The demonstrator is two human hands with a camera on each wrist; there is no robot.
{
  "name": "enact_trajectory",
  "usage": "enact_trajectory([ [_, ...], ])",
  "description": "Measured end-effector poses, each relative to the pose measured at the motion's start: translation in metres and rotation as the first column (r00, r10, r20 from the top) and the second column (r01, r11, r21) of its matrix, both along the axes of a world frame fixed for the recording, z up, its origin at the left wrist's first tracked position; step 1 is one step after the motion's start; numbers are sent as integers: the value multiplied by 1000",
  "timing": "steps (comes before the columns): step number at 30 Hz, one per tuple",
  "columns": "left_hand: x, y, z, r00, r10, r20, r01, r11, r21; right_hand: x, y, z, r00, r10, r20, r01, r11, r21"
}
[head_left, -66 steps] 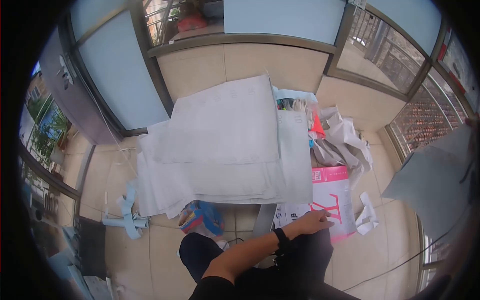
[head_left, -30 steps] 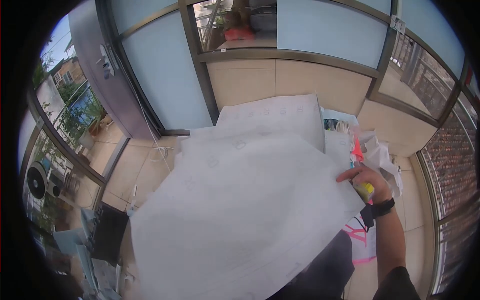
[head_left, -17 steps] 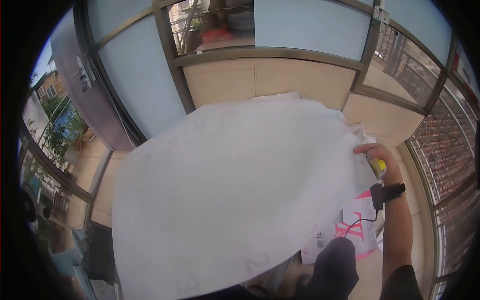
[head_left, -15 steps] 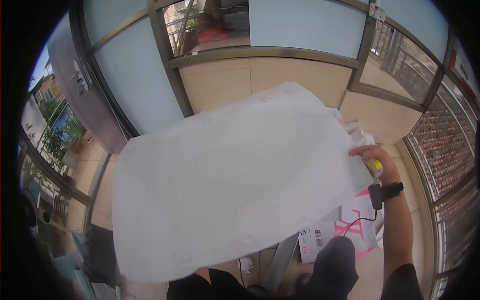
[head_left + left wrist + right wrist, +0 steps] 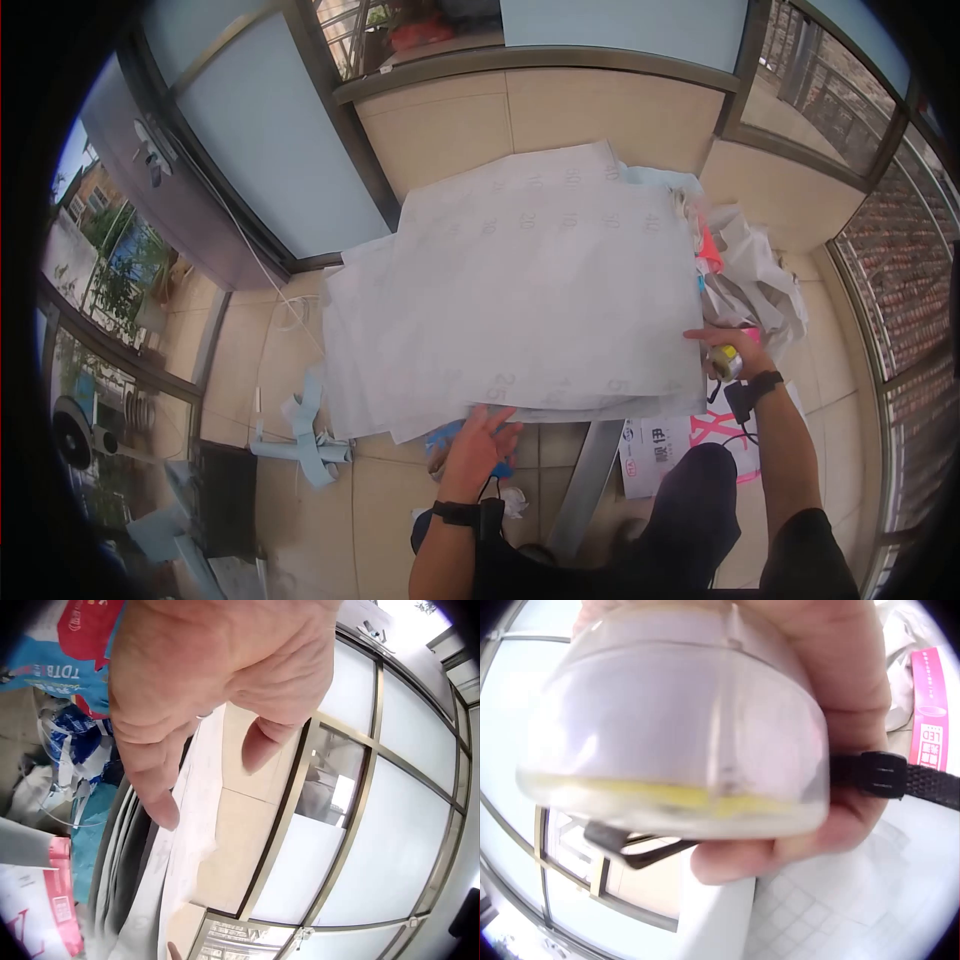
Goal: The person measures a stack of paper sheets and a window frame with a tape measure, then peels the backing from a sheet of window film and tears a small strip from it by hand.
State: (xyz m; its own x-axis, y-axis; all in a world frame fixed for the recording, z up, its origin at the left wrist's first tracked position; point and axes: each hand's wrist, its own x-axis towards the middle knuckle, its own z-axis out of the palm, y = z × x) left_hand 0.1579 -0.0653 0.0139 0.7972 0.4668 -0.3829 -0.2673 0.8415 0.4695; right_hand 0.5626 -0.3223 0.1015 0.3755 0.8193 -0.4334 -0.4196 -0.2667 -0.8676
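A large white sheet (image 5: 540,300) printed with faint numbers lies on top of a stack of similar sheets (image 5: 350,350). My left hand (image 5: 475,452) is at the stack's near edge, its fingertips over the top sheet's border. In the left wrist view the left hand (image 5: 210,667) has its thumb and fingers apart, pinching nothing. At the sheet's right edge, my right hand (image 5: 748,352) grips a tape measure (image 5: 725,362) with a clear case, its index finger stretched toward the sheet. Close up, the tape measure (image 5: 660,742) shows yellow inside and a black strap.
A pink and white printed box (image 5: 690,440) lies right of my knee. Behind it are crumpled white wrappings (image 5: 755,260). A grey metal strip (image 5: 585,490) extends under the stack. Blue-grey offcuts (image 5: 310,435) lie on the floor at left. A glass-panelled wall (image 5: 610,120) stands behind.
The large sheet, lifted and billowing earlier, has come down flat on the stack. My left hand has come into view at its near edge. The right hand keeps the tape measure at the right edge.
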Motion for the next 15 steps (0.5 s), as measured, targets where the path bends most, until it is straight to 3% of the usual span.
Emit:
enact_trajectory([
  [1,4,3,-11,999,4,-48,-7,997,-70,-4,-5,2,999,2,-52,-8,994,-109],
  [3,16,2,-30,993,47,-105,-52,998,-41,-7,-14,-3,995,68,-77,-87,953,-289],
  [7,38,-4,-24,962,140,-236,-115,986,117,-15,-32,-12,999,8,-31,-17,954,-299],
  [9,39,-3,-29,963,158,-218,-135,984,119,-19,-33,-8,993,-99,-60,93,991,-91],
  [11,45,-9,-28,973,139,-184,-119,986,114,-29,-25,-2,993,-93,-73,90,995,-49],
  [12,49,-14,-19,940,210,-268,-180,975,133,-30,-28,5,992,-102,-79,103,995,2],
  [14,66,-16,-12,884,300,-358,-254,952,171,-30,-29,9,994,91,54,-86,993,-76],
  [15,68,-16,-15,865,332,-376,-281,942,185,-22,-32,-11,994,94,62,-86,989,-116],
])
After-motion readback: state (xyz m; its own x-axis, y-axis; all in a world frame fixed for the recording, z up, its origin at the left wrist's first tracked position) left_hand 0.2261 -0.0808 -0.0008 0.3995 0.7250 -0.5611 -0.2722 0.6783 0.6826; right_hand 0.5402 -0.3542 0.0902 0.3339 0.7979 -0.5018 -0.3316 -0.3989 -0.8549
